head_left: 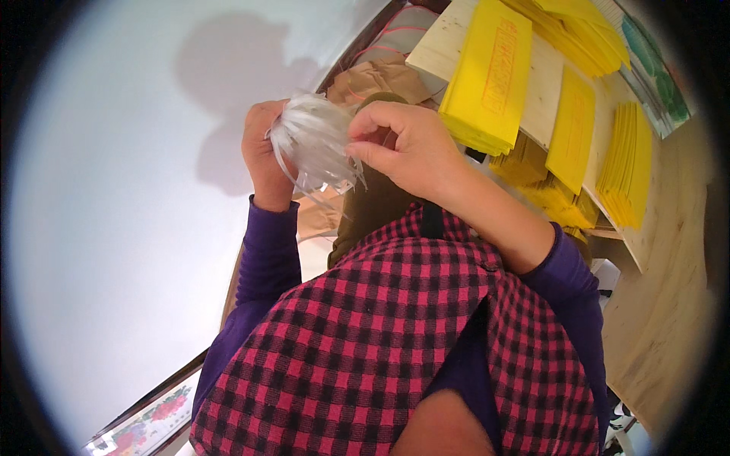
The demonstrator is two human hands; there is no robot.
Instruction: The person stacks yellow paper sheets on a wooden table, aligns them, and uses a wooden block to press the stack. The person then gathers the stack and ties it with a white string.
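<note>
A bunch of whitish, translucent plastic strips (315, 137) fans out in front of me, its loose ends spreading to the right and downward. My left hand (266, 144) is closed around the gathered end of the bunch, at its left side. At the right edge of the strips, thumb and forefinger of my right hand (407, 144) are pinched together at the loose ends. What lies between those fingertips looks like a thin strip, though it is mostly hidden. Both hands are held up above my lap, over my olive trouser leg (369, 205).
To the right, stacks of yellow printed paper (490, 76) lie on wooden boards (532, 99), with another yellow bundle (627, 163) farther right. Crumpled brown paper (384, 80) lies beyond my hands. A pale wall (129, 197) rises close on my left. A checked apron (342, 334) covers my lap.
</note>
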